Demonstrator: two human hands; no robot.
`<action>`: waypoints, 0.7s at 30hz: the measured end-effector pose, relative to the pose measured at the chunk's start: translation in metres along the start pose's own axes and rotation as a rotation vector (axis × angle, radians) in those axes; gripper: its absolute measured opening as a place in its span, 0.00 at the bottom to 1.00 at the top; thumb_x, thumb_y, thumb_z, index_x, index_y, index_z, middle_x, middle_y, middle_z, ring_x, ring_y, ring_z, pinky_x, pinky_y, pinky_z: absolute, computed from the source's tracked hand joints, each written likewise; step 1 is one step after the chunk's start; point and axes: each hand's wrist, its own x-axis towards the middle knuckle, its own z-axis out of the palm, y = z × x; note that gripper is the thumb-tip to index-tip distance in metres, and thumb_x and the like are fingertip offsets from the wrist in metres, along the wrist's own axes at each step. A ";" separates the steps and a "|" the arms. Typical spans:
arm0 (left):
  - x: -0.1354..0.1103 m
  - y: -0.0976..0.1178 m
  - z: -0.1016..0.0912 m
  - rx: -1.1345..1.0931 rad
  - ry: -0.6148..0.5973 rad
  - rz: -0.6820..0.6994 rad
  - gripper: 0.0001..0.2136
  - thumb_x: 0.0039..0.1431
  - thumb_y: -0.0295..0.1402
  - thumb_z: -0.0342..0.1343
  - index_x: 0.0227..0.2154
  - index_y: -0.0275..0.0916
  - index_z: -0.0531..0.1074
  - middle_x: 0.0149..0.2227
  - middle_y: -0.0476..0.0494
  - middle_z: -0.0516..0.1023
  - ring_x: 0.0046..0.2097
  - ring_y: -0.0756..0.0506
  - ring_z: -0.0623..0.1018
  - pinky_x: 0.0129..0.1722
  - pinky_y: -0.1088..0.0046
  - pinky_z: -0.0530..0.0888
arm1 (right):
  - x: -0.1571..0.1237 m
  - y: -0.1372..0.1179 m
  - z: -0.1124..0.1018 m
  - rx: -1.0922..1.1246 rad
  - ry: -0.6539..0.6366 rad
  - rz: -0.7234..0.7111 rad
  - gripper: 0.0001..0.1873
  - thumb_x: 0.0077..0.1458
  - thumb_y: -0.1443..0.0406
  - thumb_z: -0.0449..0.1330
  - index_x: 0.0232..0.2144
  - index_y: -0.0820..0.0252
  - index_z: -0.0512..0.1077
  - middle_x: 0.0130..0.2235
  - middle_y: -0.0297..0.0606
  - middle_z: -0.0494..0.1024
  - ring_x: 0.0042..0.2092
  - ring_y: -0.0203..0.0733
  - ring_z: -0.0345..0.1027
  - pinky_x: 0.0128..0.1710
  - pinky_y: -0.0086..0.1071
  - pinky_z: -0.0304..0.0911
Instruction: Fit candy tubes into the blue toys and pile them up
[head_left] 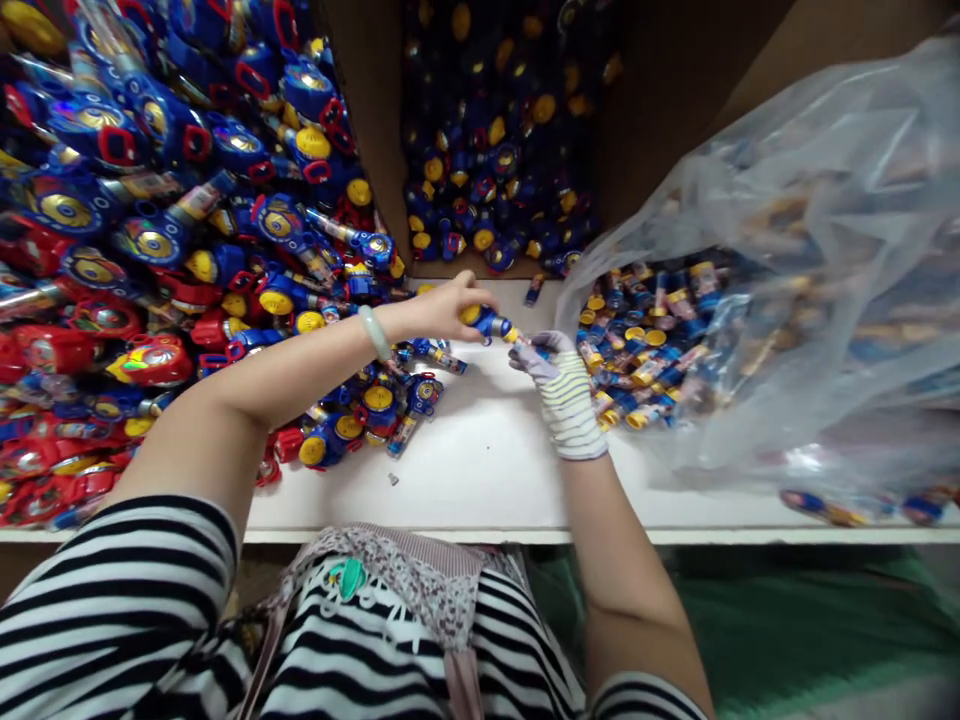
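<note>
My left hand (pixel 448 308), bare with a pale bangle at the wrist, is closed around a small blue toy with a yellow disc (pixel 484 322) above the white table (pixel 487 460). My right hand (pixel 559 385) wears a striped knit glove and pinches a small tube-shaped part (pixel 521 341) that meets the toy's end. Both hands come together near the middle of the table, between the toy pile and the plastic bag.
A big heap of blue and red toys (pixel 150 250) covers the left of the table. A clear plastic bag (pixel 787 260) of small yellow-capped tubes (pixel 645 340) lies at the right. A cardboard box (pixel 495 150) holding more blue toys stands behind.
</note>
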 end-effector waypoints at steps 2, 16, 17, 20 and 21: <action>-0.022 0.012 0.000 -0.002 0.039 0.096 0.18 0.51 0.33 0.62 0.47 0.39 0.75 0.47 0.40 0.65 0.48 0.43 0.71 0.52 0.67 0.70 | -0.011 -0.010 0.007 -0.227 -0.104 -0.056 0.20 0.53 0.51 0.60 0.43 0.56 0.67 0.40 0.39 0.77 0.37 0.42 0.73 0.41 0.39 0.70; -0.077 0.042 -0.002 0.269 0.004 0.426 0.11 0.61 0.26 0.52 0.44 0.41 0.74 0.47 0.36 0.72 0.50 0.38 0.64 0.51 0.59 0.66 | -0.058 -0.015 0.035 -0.347 -0.517 0.132 0.37 0.63 0.43 0.32 0.33 0.60 0.71 0.18 0.32 0.64 0.18 0.36 0.53 0.19 0.30 0.56; -0.077 0.041 -0.003 0.276 0.007 0.402 0.11 0.61 0.26 0.52 0.44 0.40 0.74 0.47 0.35 0.72 0.49 0.38 0.64 0.50 0.59 0.67 | -0.058 -0.017 0.036 -0.380 -0.469 0.121 0.35 0.62 0.42 0.36 0.34 0.60 0.71 0.20 0.33 0.66 0.19 0.37 0.55 0.20 0.30 0.56; -0.080 0.039 -0.007 0.283 0.014 0.304 0.10 0.59 0.27 0.55 0.43 0.37 0.73 0.45 0.34 0.72 0.46 0.39 0.66 0.48 0.61 0.68 | -0.057 -0.026 0.035 -0.547 -0.255 -0.009 0.25 0.53 0.42 0.55 0.34 0.57 0.71 0.29 0.40 0.73 0.28 0.41 0.64 0.28 0.32 0.61; -0.081 0.040 -0.008 0.286 0.008 0.294 0.10 0.58 0.27 0.55 0.43 0.36 0.73 0.45 0.34 0.72 0.45 0.39 0.66 0.47 0.61 0.68 | -0.058 -0.028 0.033 -0.546 -0.242 -0.019 0.23 0.50 0.44 0.59 0.33 0.57 0.71 0.29 0.40 0.73 0.29 0.41 0.65 0.28 0.32 0.61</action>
